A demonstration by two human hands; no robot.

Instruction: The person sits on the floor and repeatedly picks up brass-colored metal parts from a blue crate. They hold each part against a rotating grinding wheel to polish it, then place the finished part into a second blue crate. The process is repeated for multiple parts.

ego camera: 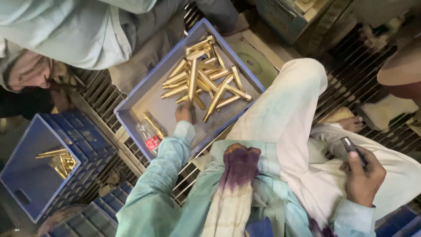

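My left hand [184, 111] reaches into a shallow blue tray [144, 90] and grips the lower end of a long brass rod [192, 79] from a loose pile of several brass rods [210, 74]. My right hand [363, 175] rests over my lap at the right, closed around a small dark metal tool [352, 147]. I sit with legs in pale trousers [285, 114] beside the tray.
A clear plastic bottle [148, 136] lies in the tray's near corner. A deep blue crate [30, 175] at left holds a few brass rods [61, 160]. Another person in a pale shirt [79, 30] crouches at upper left. Metal floor grating [355, 74] lies around.
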